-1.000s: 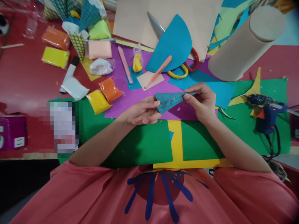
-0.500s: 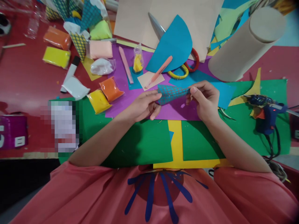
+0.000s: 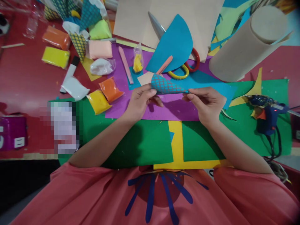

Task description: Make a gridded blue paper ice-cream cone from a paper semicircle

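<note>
A blue paper cone with a brownish crosshatch pattern lies sideways between my two hands, above the purple sheet. My left hand grips its wide end, thumb toward me. At the right, the fingertips of my right hand pinch the narrow tip. Just beyond the cone are a pink marker, partly covered by it, and a blue fan-shaped paper piece. That piece lies over scissors with one red and one yellow handle loop.
Wrapped clay packs and patterned cones lie at the left. A blue glue gun rests on green sheets at the right. Behind it stands a large beige paper roll. A pink stick-like pen lies beyond my left hand.
The cone has moved slightly left and away from me, and it has turned so more of its patterned side shows. Both hands keep hold. A loose edge now shows at the beige roll.
</note>
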{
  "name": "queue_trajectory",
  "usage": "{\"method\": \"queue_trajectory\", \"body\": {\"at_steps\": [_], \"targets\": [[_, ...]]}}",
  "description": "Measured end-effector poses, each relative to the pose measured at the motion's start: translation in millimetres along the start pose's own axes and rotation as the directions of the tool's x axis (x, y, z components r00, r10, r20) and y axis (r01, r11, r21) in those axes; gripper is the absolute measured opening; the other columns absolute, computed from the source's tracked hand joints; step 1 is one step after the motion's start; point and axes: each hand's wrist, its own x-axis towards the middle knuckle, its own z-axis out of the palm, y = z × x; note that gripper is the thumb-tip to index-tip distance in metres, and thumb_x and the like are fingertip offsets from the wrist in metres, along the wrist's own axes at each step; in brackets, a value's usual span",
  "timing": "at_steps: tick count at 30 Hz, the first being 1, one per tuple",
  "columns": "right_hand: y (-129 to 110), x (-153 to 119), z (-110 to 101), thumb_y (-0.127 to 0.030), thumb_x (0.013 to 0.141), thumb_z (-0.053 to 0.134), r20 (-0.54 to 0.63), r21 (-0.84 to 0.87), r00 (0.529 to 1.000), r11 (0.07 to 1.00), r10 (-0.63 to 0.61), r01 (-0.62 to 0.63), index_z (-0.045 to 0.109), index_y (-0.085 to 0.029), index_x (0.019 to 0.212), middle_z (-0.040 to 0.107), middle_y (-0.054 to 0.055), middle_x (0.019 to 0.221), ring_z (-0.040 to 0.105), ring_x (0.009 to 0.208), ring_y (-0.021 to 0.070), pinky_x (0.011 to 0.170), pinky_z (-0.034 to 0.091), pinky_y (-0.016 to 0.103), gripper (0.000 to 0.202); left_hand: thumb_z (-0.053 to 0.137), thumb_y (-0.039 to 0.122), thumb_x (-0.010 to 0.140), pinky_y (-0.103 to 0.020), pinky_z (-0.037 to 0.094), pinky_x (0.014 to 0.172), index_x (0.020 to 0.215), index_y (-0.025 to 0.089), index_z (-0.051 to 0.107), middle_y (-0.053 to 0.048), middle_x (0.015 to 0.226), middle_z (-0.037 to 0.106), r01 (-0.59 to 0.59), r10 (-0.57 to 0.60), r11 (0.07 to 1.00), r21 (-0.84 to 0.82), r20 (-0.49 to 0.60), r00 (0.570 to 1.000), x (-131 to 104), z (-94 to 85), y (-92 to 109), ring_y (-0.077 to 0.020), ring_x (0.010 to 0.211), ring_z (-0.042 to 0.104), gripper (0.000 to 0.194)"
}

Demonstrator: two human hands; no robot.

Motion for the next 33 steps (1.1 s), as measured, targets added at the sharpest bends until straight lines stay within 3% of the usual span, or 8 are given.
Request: {"method": "queue_trajectory", "body": {"at_steps": [7,12,17,21,26,29,33], "targets": [[1.8,-4.3,-0.9,-0.025,0.082,0.071,0.024,-0.014,0.998,0.998,-0.057,0.057,0.074,-0.026,0.09,0.076,-0.002,0.084,0.074,0.076,0.0147,0.068,0.064,0.028,0.008,0.065,0.041,0.076,-0.035,0.058,0.071,0.071,0.017,0.061,0.001,0.058,0.065,-0.071,0.07,0.997,-0.034,-0.029,0.997,-0.1,1.4,-0.7,-0.02,0.071,0.072,0.024],[-3.0,0.8,1.1,-0.036,0.088,0.063,-0.023,0.064,0.999,0.997,0.034,-0.032,0.067,-0.023,0.086,0.073,-0.003,0.076,0.073,0.068,0.0137,0.064,0.063,0.028,0.014,0.064,0.036,0.076,-0.036,0.058,0.08,0.068,0.018,0.059,0.002,0.065,0.065,-0.124,0.119,0.991,-0.045,-0.095,0.988,-0.2,2.9,-1.1,-0.0192,0.079,0.073,0.021],[-2.4,6.6,0.6,-0.039,0.091,0.059,0.018,0.186,0.99,0.973,0.137,-0.138,0.058,-0.024,0.082,0.069,-0.005,0.066,0.066,0.053,0.011,0.049,0.055,0.023,0.017,0.059,0.033,0.076,-0.03,0.058,0.071,0.063,0.019,0.058,0.002,0.065,0.064,-0.104,0.106,0.994,0.021,-0.166,0.98,-0.1,3.9,0.4,-0.0204,0.082,0.072,0.019],[1.0,6.2,1.0,-0.042,0.095,0.051,0.103,0.186,0.972,0.956,0.209,-0.226,0.055,-0.022,0.068,0.063,-0.003,0.056,0.061,0.046,0.0106,0.043,0.05,0.022,0.034,0.057,0.033,0.081,-0.024,0.055,0.061,0.066,0.019,0.059,0.002,0.06,0.062,-0.026,0.039,0.996,0.08,-0.169,0.985,-1.0,4.5,3.4,-0.0178,0.074,0.072,0.021],[2.4,2.5,-0.2,-0.038,0.088,0.063,0.148,-0.008,0.989,1.0,-0.02,0.022,0.066,-0.028,0.103,0.072,0.0,0.093,0.068,0.064,0.0108,0.058,0.058,0.024,0.019,0.063,0.035,0.082,-0.017,0.038,0.034,0.071,0.017,0.06,0.005,0.056,0.059,0.09,-0.089,0.996,0.02,-0.071,0.994,-1.5,6.2,9.8,-0.0076,0.036,0.056,0.022],[2.3,-0.2,-1.6,-0.031,0.088,0.063,0.2,-0.189,0.978,0.976,-0.067,0.106,0.069,-0.026,0.105,0.074,0.002,0.099,0.071,0.071,0.0122,0.065,0.06,0.025,0.018,0.064,0.032,0.08,-0.016,0.027,0.025,0.074,0.014,0.062,0.002,0.07,0.067,0.152,-0.152,0.986,-0.07,0.006,0.988,-1.2,8.3,14.9,-0.0024,0.027,0.045,0.019],[1.5,-2.0,-2.1,-0.033,0.09,0.061,0.185,-0.22,0.98,0.969,-0.074,0.115,0.069,-0.023,0.105,0.075,0.002,0.099,0.072,0.069,0.0115,0.064,0.06,0.024,0.02,0.065,0.032,0.081,-0.015,0.023,0.023,0.076,0.012,0.064,-0.002,0.081,0.072,0.211,-0.203,0.972,-0.103,0.085,0.976,-0.9,9.7,19.1,-0.0005,0.027,0.044,0.021]]}}
